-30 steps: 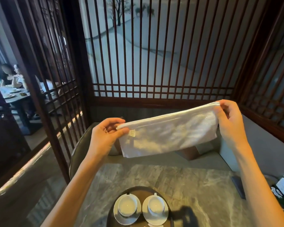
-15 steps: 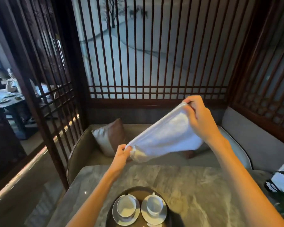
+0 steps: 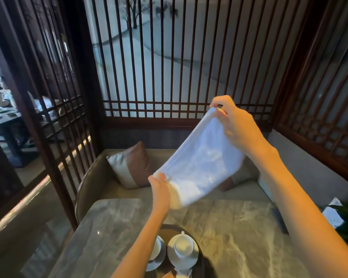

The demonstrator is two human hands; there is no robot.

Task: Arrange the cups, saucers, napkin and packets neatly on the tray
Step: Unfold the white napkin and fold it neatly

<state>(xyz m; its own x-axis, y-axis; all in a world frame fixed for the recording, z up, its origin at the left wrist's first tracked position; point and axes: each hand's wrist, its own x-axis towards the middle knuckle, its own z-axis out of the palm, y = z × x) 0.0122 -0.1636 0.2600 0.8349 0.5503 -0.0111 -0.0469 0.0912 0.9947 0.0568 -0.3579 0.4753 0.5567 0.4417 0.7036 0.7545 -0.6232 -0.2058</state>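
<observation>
A white cloth napkin [image 3: 199,169] hangs in the air above the marble table, stretched on a slant between my hands. My right hand [image 3: 236,125] pinches its upper corner, high up. My left hand [image 3: 160,189] grips the lower corner, closer to the table. Below, a dark round tray [image 3: 199,245] holds two white cups on saucers: the right cup [image 3: 184,246] is fully seen, the left cup [image 3: 156,250] is partly hidden by my left forearm. A pale packet [image 3: 182,272] shows at the tray's near edge.
The grey marble table [image 3: 239,237] fills the foreground. Behind it is a bench with a brown-and-silver cushion [image 3: 132,165]. Dark wooden lattice screens [image 3: 169,67] close the back and sides. A dark flat object [image 3: 279,219] and white papers [image 3: 332,213] lie at the table's right edge.
The napkin, held level a second ago, now slants: my left hand dropped and moved right toward the table, while my right hand stayed high and drew inward.
</observation>
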